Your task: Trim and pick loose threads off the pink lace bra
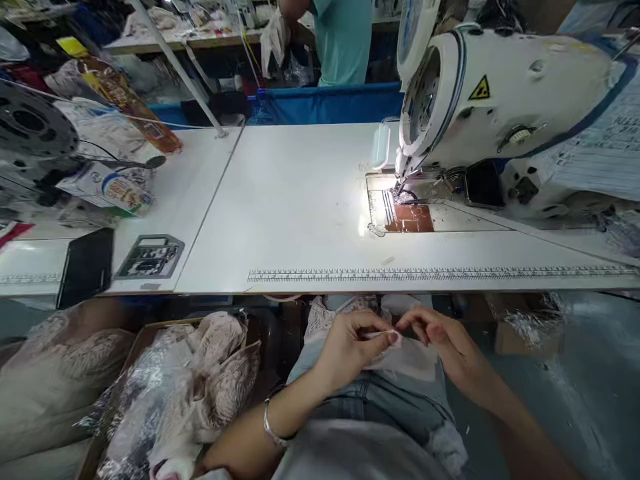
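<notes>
White tabletop [300,200] fills the upper view of a sewing workshop, while the person's hands work below its front edge, over the lap. Left hand [350,347] pinches the end of a small white fabric piece [400,357] between thumb and fingers; right hand [450,347] grips the same piece just beside it, fingertips nearly touching. Beneath lies a lap in blue jeans [385,407]. Left of the lap, a cardboard box [145,340] holds lace garments in plastic. On the tabletop stands a white sewing machine [500,93], its lamp lighting the needle plate, and a printed ruler [425,274] runs along the front edge. Another person in a teal shirt [343,40] stands beyond.
</notes>
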The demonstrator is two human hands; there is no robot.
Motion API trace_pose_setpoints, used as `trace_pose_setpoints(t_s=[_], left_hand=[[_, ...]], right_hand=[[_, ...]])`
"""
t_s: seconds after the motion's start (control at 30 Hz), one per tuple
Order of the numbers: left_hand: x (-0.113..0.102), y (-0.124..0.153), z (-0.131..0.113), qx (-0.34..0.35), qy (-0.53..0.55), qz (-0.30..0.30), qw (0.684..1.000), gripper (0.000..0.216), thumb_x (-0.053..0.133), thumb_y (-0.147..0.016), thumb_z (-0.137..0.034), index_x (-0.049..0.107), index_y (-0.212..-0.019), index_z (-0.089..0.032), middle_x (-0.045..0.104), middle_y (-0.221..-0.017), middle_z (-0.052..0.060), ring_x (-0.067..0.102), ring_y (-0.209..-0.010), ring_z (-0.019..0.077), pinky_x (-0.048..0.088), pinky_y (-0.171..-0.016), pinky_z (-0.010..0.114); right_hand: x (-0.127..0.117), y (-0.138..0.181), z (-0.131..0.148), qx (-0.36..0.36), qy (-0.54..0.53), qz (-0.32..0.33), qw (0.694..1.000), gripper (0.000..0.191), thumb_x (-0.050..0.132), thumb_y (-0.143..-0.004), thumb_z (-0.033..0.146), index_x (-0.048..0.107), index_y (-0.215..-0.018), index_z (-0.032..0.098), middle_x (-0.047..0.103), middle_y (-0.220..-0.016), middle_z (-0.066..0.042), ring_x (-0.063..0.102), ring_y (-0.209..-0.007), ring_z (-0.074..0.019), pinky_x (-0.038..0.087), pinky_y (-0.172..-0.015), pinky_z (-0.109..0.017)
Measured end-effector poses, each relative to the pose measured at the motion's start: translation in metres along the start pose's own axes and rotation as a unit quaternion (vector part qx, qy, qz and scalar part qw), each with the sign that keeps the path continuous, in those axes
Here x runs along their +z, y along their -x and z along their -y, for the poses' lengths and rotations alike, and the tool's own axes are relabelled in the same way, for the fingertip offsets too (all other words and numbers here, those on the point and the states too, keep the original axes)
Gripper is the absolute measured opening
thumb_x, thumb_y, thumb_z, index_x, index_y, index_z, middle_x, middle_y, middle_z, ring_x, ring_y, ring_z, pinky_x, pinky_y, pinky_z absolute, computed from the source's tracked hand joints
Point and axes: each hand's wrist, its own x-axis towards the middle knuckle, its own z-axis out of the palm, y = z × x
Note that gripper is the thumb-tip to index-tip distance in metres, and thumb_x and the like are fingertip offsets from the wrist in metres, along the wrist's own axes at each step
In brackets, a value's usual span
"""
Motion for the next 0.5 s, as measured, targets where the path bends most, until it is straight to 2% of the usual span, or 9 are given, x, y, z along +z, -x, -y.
trace_pose_setpoints(t_s=[0.1,0.23,0.37,0.5], left_hand=[[0.001,-0.001,0.001,0.005,-0.01,-0.006,1.0,0.032,0.076,-0.079,-0.043,0.076,-0.076,-0.012,0.066,-0.072,0.007,0.054,-0.062,0.0121,0.042,-0.057,0.022],[0.001,-0.002,0.004,0.028,-0.038,-0.018,0.999,0.027,0.076,-0.08,-0.039,0.077,-0.077,-0.012,0.066,-0.073,0.008,0.057,-0.067,0.0149,0.043,-0.061,0.024],[0.001,-0.001,0.006,0.037,-0.053,-0.025,0.998,0.022,0.074,-0.079,-0.034,0.076,-0.076,-0.012,0.065,-0.073,0.008,0.058,-0.069,0.0155,0.042,-0.062,0.024],[0.001,0.0,0.006,0.036,-0.062,-0.029,0.997,0.022,0.073,-0.079,-0.033,0.076,-0.073,-0.012,0.063,-0.07,0.006,0.055,-0.067,0.0142,0.039,-0.061,0.023]], right_hand=[[0.004,-0.004,0.002,0.018,0.01,0.022,1.0,0.045,0.04,-0.11,0.062,0.062,-0.111,0.023,0.051,-0.074,-0.001,0.046,-0.059,-0.0166,0.03,-0.054,-0.026],[0.009,-0.004,0.004,0.018,0.002,0.025,1.0,0.035,0.046,-0.109,0.057,0.058,-0.112,0.024,0.056,-0.078,-0.001,0.047,-0.059,-0.0161,0.029,-0.051,-0.025],[0.011,-0.004,0.005,0.004,-0.004,0.01,1.0,0.031,0.051,-0.107,0.054,0.058,-0.106,0.023,0.06,-0.079,-0.001,0.051,-0.062,-0.0168,0.033,-0.051,-0.024],[0.014,-0.007,0.007,0.01,-0.007,-0.016,1.0,0.036,0.053,-0.105,0.057,0.058,-0.101,0.022,0.057,-0.067,0.001,0.045,-0.052,-0.0155,0.027,-0.046,-0.024]])
